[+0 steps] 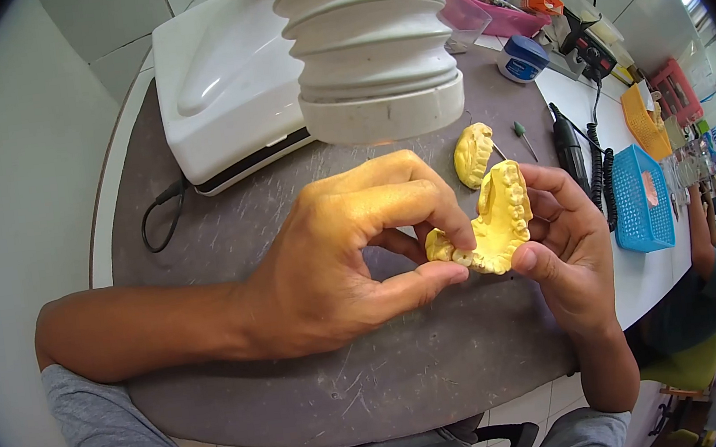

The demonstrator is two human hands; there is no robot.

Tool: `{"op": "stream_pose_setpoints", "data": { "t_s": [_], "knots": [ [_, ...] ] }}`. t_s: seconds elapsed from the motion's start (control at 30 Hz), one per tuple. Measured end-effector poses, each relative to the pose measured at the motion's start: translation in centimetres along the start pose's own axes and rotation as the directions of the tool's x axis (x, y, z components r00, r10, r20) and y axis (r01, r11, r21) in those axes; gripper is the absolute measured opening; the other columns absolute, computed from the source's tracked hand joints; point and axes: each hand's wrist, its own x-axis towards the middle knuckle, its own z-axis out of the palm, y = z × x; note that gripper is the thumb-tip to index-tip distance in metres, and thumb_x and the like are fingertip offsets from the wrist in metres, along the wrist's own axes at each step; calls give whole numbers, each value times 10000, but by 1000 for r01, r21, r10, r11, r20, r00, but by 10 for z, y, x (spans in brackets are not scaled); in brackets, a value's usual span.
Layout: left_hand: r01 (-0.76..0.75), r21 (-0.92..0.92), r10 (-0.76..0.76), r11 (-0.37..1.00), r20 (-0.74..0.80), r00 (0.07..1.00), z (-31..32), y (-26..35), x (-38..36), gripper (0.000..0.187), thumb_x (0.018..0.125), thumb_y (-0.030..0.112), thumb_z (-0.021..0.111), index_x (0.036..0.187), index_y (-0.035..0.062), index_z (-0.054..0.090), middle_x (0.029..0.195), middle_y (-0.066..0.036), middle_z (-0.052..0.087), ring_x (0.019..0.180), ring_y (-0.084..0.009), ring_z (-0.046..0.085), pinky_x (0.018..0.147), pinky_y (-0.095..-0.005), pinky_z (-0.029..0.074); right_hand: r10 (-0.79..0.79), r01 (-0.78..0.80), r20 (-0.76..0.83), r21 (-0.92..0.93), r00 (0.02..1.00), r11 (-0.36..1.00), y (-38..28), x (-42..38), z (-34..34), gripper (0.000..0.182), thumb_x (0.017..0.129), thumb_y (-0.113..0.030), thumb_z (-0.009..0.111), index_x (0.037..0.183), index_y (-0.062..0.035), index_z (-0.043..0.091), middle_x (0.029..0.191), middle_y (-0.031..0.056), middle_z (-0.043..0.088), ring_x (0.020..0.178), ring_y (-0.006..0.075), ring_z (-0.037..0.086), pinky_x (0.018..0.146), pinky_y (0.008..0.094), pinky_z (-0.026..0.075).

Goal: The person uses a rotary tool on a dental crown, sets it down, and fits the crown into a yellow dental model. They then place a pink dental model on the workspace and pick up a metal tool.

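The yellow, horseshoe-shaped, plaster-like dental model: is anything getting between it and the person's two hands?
Nothing visible does. The right hand holds the yellow dental model by its right side; the left hand pinches at its left end. The white ribbed hose hangs beyond them, not between.

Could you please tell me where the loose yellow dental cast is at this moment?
In the head view, the loose cast lies on the grey table right of centre, just beyond the held cast and left of the green-tipped tool.
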Motion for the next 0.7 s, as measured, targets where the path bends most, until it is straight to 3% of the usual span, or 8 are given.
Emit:
{"op": "stream_pose_setpoints", "data": {
  "t_s": [0.23, 0.3, 0.47, 0.53, 0.57, 0.63, 0.7],
  "knots": [
    [-26, 22, 26, 999, 2, 1000, -1, 0, 0, 183, 792, -23, 730, 968, 8, 686, 1030, -81, 564, 863, -117, 621, 743, -229, 577, 17, -18, 17, 62, 1000, 998, 3, 1, -2, 660, 801, -54, 757, 1343, 51, 395, 1219, 200, 578, 1116, 231, 606, 961, 340, 501],
    [-15, 21, 15, 1000, 1, 1000, -1, 1, 0, 175, 793, -23, 729, 960, 10, 687, 1039, -85, 563, 872, -119, 623, 753, -234, 579, 40, -51, 70, 154, 997, 987, 1, 2, -2, 686, 798, -66, 758, 1355, 62, 378, 1226, 216, 579, 1140, 243, 595, 986, 354, 483],
    [-50, 47, 49, 998, 27, 998, -2, -1, 0, 223, 795, -29, 723, 1008, 8, 669, 1061, -92, 560, 916, -136, 623, 826, -256, 577, 3, -8, 63, 79, 998, 997, 0, 1, -2, 673, 795, -70, 757, 1344, 84, 400, 1233, 213, 580, 1149, 241, 587, 998, 356, 473],
    [75, -94, -79, 993, -33, 996, 1, 1, 0, 363, 808, -30, 716, 1150, -8, 596, 1105, -105, 565, 998, -159, 618, 898, -279, 559, -20, 16, 76, 59, 997, 998, 1, -1, -5, 652, 793, -58, 755, 1331, 92, 418, 1238, 210, 578, 1152, 237, 584, 996, 357, 475],
    [75, -93, -78, 993, -34, 996, 2, 2, 0, 363, 808, -30, 716, 1150, -8, 596, 1105, -105, 565, 998, -159, 618, 898, -279, 559, -66, 65, 53, 16, 996, 998, 2, -3, -6, 630, 787, -44, 759, 1315, 90, 442, 1245, 204, 573, 1152, 234, 582, 997, 359, 477],
    [253, -366, -271, 896, 2, 963, 3, 6, 1, 501, 823, -33, 707, 1273, -31, 488, 1190, -127, 570, 1102, -179, 598, 960, -291, 526, -114, 115, 32, -27, 993, 993, 5, -6, -7, 608, 781, -31, 762, 1299, 88, 465, 1251, 198, 567, 1153, 232, 580, 997, 360, 478],
    [284, -442, -301, 851, 32, 953, 2, 7, 1, 508, 839, -27, 693, 1293, -40, 465, 1230, -141, 564, 1139, -185, 584, 976, -292, 512, -226, 223, -4, -147, 974, 964, 7, -7, -6, 582, 768, -14, 776, 1267, 82, 492, 1255, 189, 556, 1151, 235, 578, 984, 360, 494]
  ]
}}
